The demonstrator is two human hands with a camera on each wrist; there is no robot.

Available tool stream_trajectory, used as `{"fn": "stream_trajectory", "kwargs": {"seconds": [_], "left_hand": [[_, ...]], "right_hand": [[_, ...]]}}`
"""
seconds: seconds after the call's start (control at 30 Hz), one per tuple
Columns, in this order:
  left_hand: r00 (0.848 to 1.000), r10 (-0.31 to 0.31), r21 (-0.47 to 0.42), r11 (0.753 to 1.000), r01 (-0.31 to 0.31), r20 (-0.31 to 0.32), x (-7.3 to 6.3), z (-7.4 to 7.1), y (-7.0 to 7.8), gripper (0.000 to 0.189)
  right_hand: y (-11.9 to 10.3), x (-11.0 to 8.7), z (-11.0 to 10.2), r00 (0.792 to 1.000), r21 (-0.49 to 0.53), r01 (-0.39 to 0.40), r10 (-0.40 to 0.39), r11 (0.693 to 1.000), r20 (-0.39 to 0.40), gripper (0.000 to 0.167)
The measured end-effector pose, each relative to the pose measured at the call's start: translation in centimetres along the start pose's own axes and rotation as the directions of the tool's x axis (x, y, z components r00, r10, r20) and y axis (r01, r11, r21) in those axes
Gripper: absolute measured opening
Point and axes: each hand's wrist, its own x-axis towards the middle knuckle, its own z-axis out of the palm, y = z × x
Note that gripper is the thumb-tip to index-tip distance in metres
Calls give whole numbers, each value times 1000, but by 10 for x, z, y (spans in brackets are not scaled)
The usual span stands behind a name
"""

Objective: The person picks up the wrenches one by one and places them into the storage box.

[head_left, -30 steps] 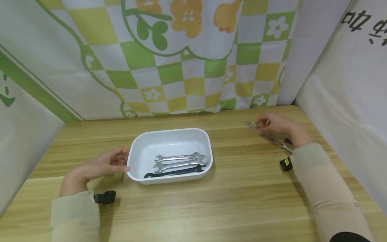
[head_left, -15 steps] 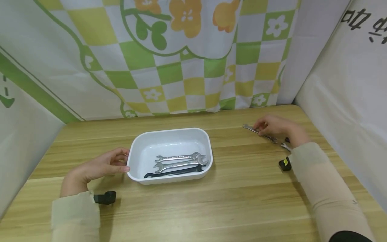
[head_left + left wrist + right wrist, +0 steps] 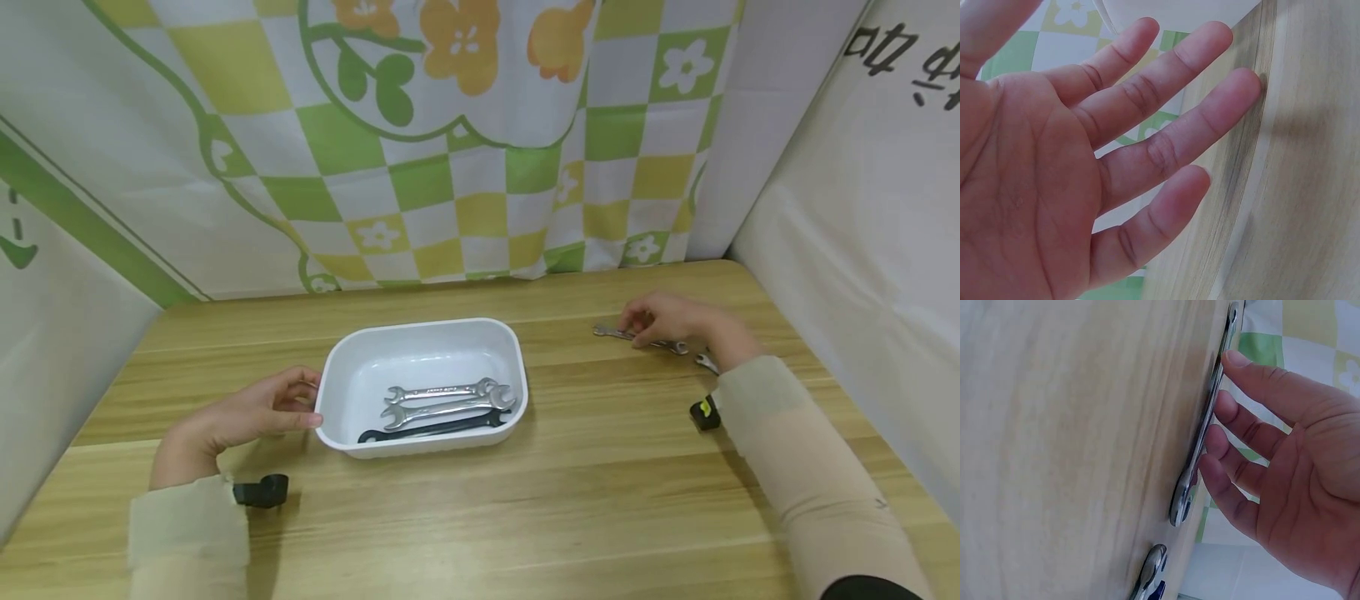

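Observation:
My right hand (image 3: 667,317) pinches a silver wrench (image 3: 611,332) at the right back of the table, thumb on the near side and fingertips behind. In the right wrist view the thumb presses on the shaft of this wrench (image 3: 1207,425), which lies close over the wood. My left hand (image 3: 270,404) is at the left wall of a white plastic bin (image 3: 420,330), its thumb tip at the rim. Its fingers are spread and nearly straight in the left wrist view. Inside the bin lie two silver open-ended wrenches (image 3: 450,407) and a black wrench (image 3: 435,427).
Another silver wrench (image 3: 705,362) lies by the right wrist, partly hidden by the arm. A patterned cloth (image 3: 465,217) hangs along the back edge of the wooden table (image 3: 480,517). White sheets (image 3: 862,250) stand at both sides.
My right hand has drawn the silver wrench slightly toward me and to the left, turning it from a diagonal to nearly crosswise. The left hand and the bin stay put.

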Motion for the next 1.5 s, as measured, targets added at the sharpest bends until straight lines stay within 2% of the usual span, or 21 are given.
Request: {"fn": "stream_trajectory", "kwargs": {"seconds": [0.2,0.57,0.8,1.03,1.27,1.5], "left_hand": [[1000,12,-5,1000,-12,1,0,0,-1,53],[1000,9,-1,1000,-9,4,0,0,-1,52],[1000,-4,-9,1000,4,6,0,0,0,53],[1000,-3,-11,1000,3,7,0,0,0,53],[999,-32,-7,999,32,-3,-1,1,0,55],[999,-33,-5,999,33,-4,-1,1,1,56]], "right_hand": [[-6,0,2,1000,44,7,-8,999,13,15],[-15,1,7,1000,-43,-28,28,999,-5,7],[-16,2,9,998,-75,-46,48,996,35,7],[-16,1,11,999,-76,-4,7,997,37,8],[-18,0,10,998,-80,17,-13,997,62,14],[-18,-3,10,998,-51,40,-37,998,57,14]]}}
